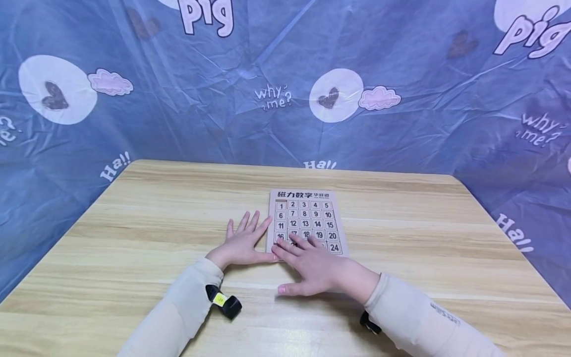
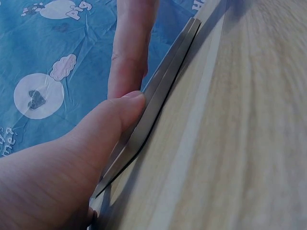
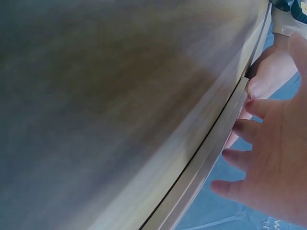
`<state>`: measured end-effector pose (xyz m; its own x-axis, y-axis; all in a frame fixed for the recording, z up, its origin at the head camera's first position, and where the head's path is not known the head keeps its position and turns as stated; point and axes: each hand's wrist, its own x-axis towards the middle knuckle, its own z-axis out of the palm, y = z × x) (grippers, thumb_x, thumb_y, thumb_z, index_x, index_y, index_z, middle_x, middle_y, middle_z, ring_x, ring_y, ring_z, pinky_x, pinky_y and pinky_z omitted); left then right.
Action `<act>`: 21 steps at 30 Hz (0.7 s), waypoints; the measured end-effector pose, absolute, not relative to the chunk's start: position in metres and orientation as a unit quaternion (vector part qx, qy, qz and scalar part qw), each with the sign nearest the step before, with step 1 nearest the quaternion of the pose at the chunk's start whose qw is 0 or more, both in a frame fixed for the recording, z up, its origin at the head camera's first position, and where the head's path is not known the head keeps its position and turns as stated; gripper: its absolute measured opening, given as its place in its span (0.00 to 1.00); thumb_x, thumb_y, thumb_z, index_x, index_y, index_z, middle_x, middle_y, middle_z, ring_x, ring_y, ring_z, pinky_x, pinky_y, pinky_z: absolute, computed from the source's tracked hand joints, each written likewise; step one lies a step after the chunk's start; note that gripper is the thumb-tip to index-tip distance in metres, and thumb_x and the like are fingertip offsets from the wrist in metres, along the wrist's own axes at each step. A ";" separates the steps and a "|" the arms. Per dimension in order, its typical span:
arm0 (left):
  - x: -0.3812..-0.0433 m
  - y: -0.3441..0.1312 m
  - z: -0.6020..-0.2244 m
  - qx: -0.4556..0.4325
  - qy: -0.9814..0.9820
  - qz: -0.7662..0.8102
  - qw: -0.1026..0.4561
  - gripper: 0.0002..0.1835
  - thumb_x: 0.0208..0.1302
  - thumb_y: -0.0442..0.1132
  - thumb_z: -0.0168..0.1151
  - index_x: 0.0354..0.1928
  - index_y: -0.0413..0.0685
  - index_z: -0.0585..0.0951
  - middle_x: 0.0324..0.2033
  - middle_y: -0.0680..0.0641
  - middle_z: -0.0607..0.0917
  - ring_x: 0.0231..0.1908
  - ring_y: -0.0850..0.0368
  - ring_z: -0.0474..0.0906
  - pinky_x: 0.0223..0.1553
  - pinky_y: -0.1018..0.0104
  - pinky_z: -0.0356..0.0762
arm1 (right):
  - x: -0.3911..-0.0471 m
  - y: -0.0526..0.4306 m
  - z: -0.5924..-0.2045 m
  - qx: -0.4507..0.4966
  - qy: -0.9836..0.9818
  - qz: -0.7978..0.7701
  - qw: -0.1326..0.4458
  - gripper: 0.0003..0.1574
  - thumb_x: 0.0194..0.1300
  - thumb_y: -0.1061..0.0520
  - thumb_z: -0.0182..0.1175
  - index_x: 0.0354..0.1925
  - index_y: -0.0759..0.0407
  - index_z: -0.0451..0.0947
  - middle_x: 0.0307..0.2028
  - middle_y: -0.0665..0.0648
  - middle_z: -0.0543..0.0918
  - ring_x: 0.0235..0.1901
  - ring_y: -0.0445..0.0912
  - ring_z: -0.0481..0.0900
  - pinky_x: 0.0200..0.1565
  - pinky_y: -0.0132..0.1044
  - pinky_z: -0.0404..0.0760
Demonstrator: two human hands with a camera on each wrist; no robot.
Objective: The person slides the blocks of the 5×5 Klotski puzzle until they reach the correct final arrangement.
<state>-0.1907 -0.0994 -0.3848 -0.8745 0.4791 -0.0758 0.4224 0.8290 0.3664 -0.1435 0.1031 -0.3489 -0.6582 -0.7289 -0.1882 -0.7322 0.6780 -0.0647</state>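
Note:
A flat number sliding puzzle (image 1: 305, 195) lies on the table, its numbered tiles (image 1: 305, 214) in rows under a line of dark Chinese lettering. My left hand (image 1: 243, 245) is at its left side, fingers spread, index fingertip at the left edge and thumb by the near left corner. In the left wrist view that thumb (image 2: 100, 122) lies against the frame's side. Over the bottom rows reaches my right hand (image 1: 318, 267), fingers spread and hiding several tiles, thumb out over the tabletop. The right wrist view shows its fingertips (image 3: 239, 160) close above the puzzle's face.
The wood-grain table (image 1: 147, 238) extends around the puzzle on all sides. Behind it hangs a blue printed cloth (image 1: 232, 124), which also runs down both sides. Black wrist cameras are strapped on the left sleeve (image 1: 178, 307) and the right sleeve (image 1: 415, 312).

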 end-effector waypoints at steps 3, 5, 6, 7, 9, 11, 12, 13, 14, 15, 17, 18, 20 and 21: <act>-0.191 -0.099 -0.384 0.235 0.953 0.174 0.084 0.52 0.42 0.73 0.50 0.66 0.58 0.45 0.64 0.41 0.40 0.61 0.43 0.29 0.52 0.40 0.22 | -0.145 0.102 -0.349 -0.397 0.912 0.013 0.100 0.52 0.53 0.23 0.33 0.66 0.51 0.44 0.65 0.53 0.46 0.62 0.54 0.39 0.55 0.58 0.42; -0.190 -0.099 -0.384 0.233 0.953 0.175 0.085 0.52 0.41 0.73 0.50 0.66 0.59 0.45 0.64 0.41 0.40 0.61 0.43 0.29 0.52 0.40 0.22 | -0.147 0.101 -0.350 -0.395 0.913 0.014 0.099 0.52 0.52 0.23 0.33 0.66 0.51 0.44 0.65 0.53 0.46 0.62 0.55 0.39 0.55 0.58 0.42; -0.190 -0.099 -0.384 0.233 0.953 0.176 0.086 0.52 0.41 0.73 0.50 0.66 0.59 0.45 0.64 0.41 0.41 0.61 0.43 0.29 0.52 0.40 0.22 | -0.148 0.101 -0.350 -0.394 0.914 0.015 0.098 0.52 0.52 0.23 0.33 0.66 0.51 0.44 0.65 0.53 0.46 0.62 0.55 0.39 0.55 0.58 0.42; -0.190 -0.099 -0.384 0.232 0.953 0.176 0.086 0.52 0.41 0.73 0.50 0.66 0.59 0.45 0.64 0.41 0.41 0.61 0.43 0.29 0.52 0.40 0.22 | -0.148 0.101 -0.350 -0.394 0.914 0.015 0.097 0.52 0.52 0.23 0.33 0.66 0.51 0.44 0.65 0.53 0.46 0.62 0.55 0.39 0.55 0.58 0.42; -0.190 -0.099 -0.384 0.232 0.953 0.176 0.087 0.52 0.41 0.73 0.50 0.66 0.58 0.45 0.64 0.40 0.41 0.62 0.43 0.29 0.52 0.40 0.22 | -0.150 0.100 -0.351 -0.393 0.914 0.012 0.098 0.52 0.52 0.23 0.33 0.66 0.51 0.45 0.65 0.53 0.47 0.62 0.55 0.39 0.56 0.58 0.43; -0.190 -0.099 -0.384 0.232 0.953 0.175 0.087 0.52 0.41 0.73 0.50 0.66 0.58 0.45 0.64 0.40 0.41 0.62 0.43 0.29 0.52 0.40 0.22 | -0.150 0.100 -0.351 -0.391 0.915 0.009 0.100 0.52 0.52 0.23 0.34 0.66 0.51 0.45 0.64 0.53 0.47 0.62 0.55 0.39 0.56 0.57 0.43; -0.191 -0.099 -0.385 0.233 0.953 0.175 0.087 0.52 0.41 0.73 0.50 0.66 0.58 0.45 0.64 0.40 0.41 0.62 0.43 0.29 0.52 0.39 0.22 | -0.150 0.100 -0.350 -0.391 0.915 0.008 0.101 0.52 0.52 0.23 0.34 0.66 0.51 0.45 0.64 0.53 0.47 0.62 0.55 0.39 0.56 0.57 0.43; -0.191 -0.099 -0.385 0.233 0.953 0.174 0.086 0.52 0.41 0.73 0.50 0.66 0.58 0.45 0.64 0.40 0.41 0.62 0.43 0.29 0.52 0.39 0.22 | -0.150 0.100 -0.350 -0.390 0.915 0.006 0.102 0.52 0.52 0.23 0.34 0.66 0.50 0.45 0.64 0.53 0.47 0.62 0.55 0.39 0.56 0.57 0.43; -0.191 -0.099 -0.385 0.233 0.953 0.174 0.086 0.52 0.41 0.73 0.50 0.66 0.58 0.45 0.64 0.40 0.41 0.62 0.43 0.29 0.52 0.39 0.22 | -0.150 0.100 -0.350 -0.390 0.915 0.005 0.102 0.52 0.52 0.23 0.34 0.66 0.50 0.45 0.65 0.53 0.47 0.62 0.55 0.39 0.56 0.57 0.43; -0.191 -0.099 -0.385 0.234 0.953 0.173 0.085 0.52 0.41 0.73 0.50 0.66 0.58 0.45 0.64 0.40 0.41 0.62 0.43 0.30 0.52 0.39 0.22 | -0.150 0.101 -0.349 -0.389 0.915 0.004 0.103 0.52 0.52 0.23 0.35 0.66 0.50 0.45 0.65 0.53 0.47 0.62 0.55 0.39 0.56 0.58 0.43; -0.191 -0.099 -0.385 0.234 0.953 0.173 0.085 0.52 0.41 0.73 0.49 0.66 0.58 0.45 0.64 0.41 0.41 0.62 0.43 0.29 0.52 0.40 0.22 | -0.150 0.104 -0.346 -0.388 0.916 0.000 0.104 0.51 0.53 0.24 0.35 0.66 0.50 0.44 0.65 0.53 0.47 0.62 0.55 0.39 0.55 0.58 0.42; -0.191 -0.099 -0.385 0.234 0.953 0.173 0.085 0.52 0.41 0.73 0.49 0.66 0.58 0.45 0.64 0.41 0.41 0.62 0.43 0.29 0.52 0.40 0.22 | -0.150 0.105 -0.344 -0.387 0.916 -0.002 0.103 0.50 0.53 0.25 0.36 0.66 0.50 0.44 0.65 0.53 0.46 0.62 0.56 0.39 0.55 0.58 0.42; -0.192 -0.099 -0.385 0.233 0.953 0.173 0.087 0.53 0.40 0.74 0.49 0.66 0.59 0.45 0.64 0.41 0.40 0.62 0.43 0.29 0.52 0.40 0.21 | -0.150 0.111 -0.340 -0.384 0.918 -0.007 0.100 0.49 0.54 0.26 0.37 0.66 0.49 0.43 0.65 0.53 0.46 0.62 0.56 0.39 0.55 0.59 0.41; -0.192 -0.099 -0.386 0.232 0.953 0.173 0.087 0.53 0.40 0.74 0.49 0.66 0.59 0.45 0.64 0.41 0.40 0.62 0.44 0.29 0.52 0.41 0.21 | -0.149 0.115 -0.338 -0.382 0.919 -0.010 0.098 0.49 0.55 0.26 0.37 0.66 0.50 0.43 0.65 0.53 0.46 0.62 0.56 0.39 0.55 0.59 0.41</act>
<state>-0.1918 -0.0987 -0.3857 -0.8768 0.4730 -0.0863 0.4125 0.8323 0.3704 -0.1493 0.1154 -0.3376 -0.6887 -0.7044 -0.1718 -0.7003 0.7076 -0.0941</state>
